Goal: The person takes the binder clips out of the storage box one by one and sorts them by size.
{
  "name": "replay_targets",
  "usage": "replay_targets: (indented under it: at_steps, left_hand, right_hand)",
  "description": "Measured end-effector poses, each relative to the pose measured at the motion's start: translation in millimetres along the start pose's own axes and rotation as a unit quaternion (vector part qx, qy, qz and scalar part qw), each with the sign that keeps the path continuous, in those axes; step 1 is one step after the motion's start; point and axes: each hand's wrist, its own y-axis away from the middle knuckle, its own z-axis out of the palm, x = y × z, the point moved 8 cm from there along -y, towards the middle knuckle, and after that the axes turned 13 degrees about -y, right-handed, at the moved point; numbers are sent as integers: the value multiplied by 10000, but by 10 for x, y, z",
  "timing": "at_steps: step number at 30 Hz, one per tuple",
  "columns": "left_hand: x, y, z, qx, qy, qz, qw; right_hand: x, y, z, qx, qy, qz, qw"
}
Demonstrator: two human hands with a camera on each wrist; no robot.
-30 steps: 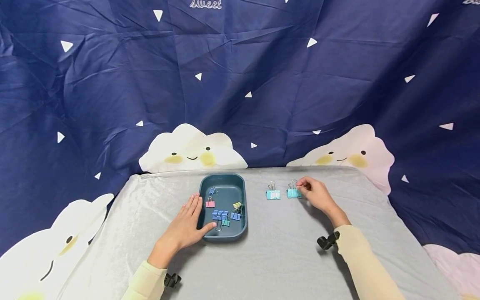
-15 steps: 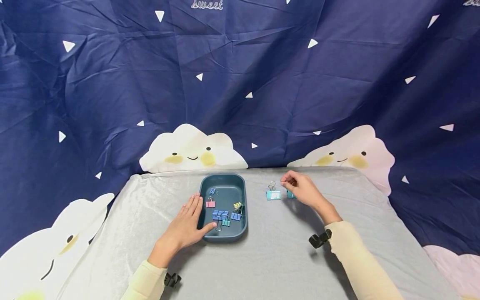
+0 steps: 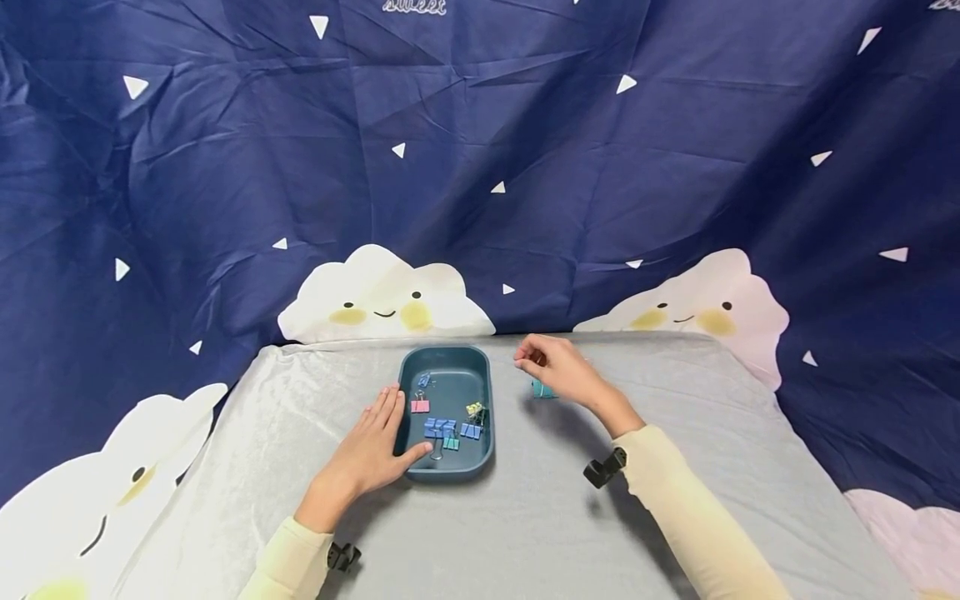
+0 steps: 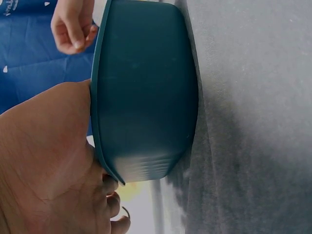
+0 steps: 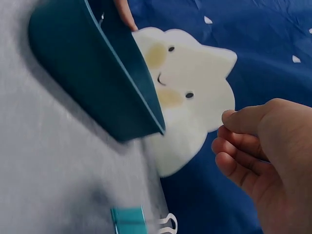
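Right hand [image 3: 558,371] hovers over the grey velvety counter [image 3: 540,517], fingers [image 5: 239,146] curled in; whether they pinch anything cannot be told. A teal binder clip [image 3: 543,390] lies on the cloth just below and toward the person from that hand, partly hidden by it, wire handles pointing away from the tray in the wrist view. The tray [image 3: 447,367] sits just to the hand's left, long axis running away from the person. Left hand [image 3: 371,454] rests flat against the tray's near-left wall, fingers straight, thumb on the rim. Tray is smooth dark-teal plastic, rounded corners. Inside: small metal clips [image 3: 448,429], blue, pink, yellow, green.
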Motion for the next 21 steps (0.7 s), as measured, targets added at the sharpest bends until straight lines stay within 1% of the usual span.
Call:
replay_targets:
  at_steps: [7,10,15,21]
  left_hand:
    - [-11,14,-11,100,-1,-6,9999]
    - [-17,11,0,32,-5,-44,10000]
    - [-22,-3,25,-110,-41,-73,9999]
    - [-18,-10,19,-103,-9,-44,9999]
  right_hand:
    - [-216,-164,278,-367,-158,-223,9990]
    - [-268,-224,392,-533,-137,-370,9978]
    - [-360,-307,585,-853,-31,-464,9953]
    - [-501,-366,830,-1290,61,-569,9900]
